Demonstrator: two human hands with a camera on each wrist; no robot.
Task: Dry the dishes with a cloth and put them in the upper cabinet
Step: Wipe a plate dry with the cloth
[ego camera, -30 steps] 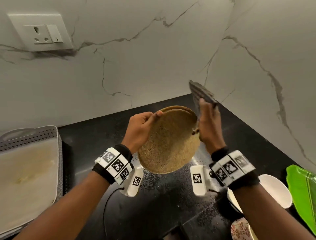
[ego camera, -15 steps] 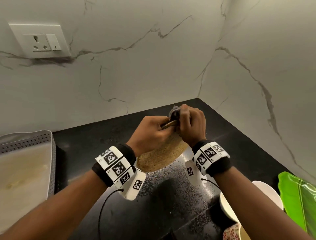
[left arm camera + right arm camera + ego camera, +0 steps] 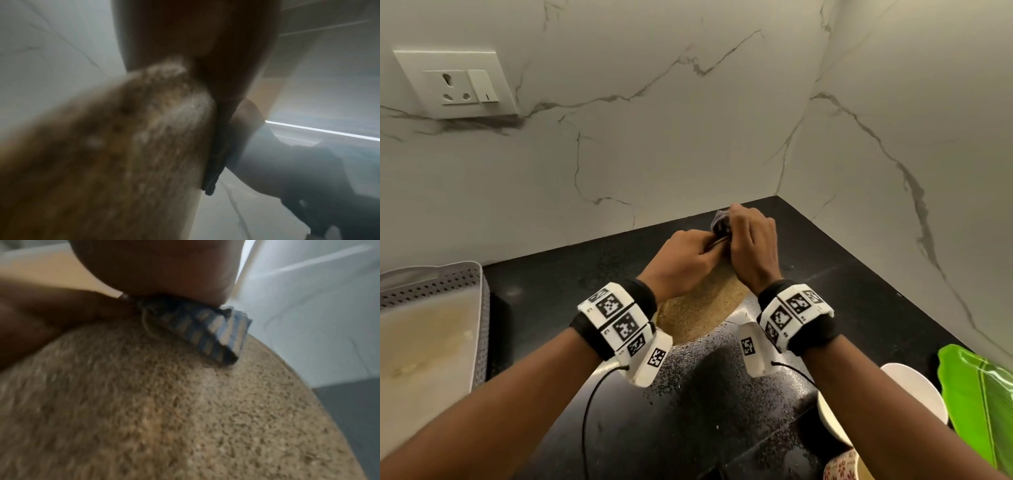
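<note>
One plate: speckled tan plate (image 3: 698, 308) held tilted above the black counter (image 3: 876, 308), near the far corner.
Left hand (image 3: 681, 260): fingers clamped on the plate's far rim.
Right hand (image 3: 753, 246): pinches a folded striped cloth (image 3: 205, 327) onto that rim.
Left: one grey tray (image 3: 448, 284).
Right: one white bowl (image 3: 914, 394), one green plate (image 3: 979, 401).

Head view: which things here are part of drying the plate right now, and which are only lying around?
In use:
- brown plate, gripped by the left hand
- striped cloth, held on its rim by the right hand

Lying about:
- grey tray
- white bowl
- green plate
- flowered cup
- wall socket
</note>
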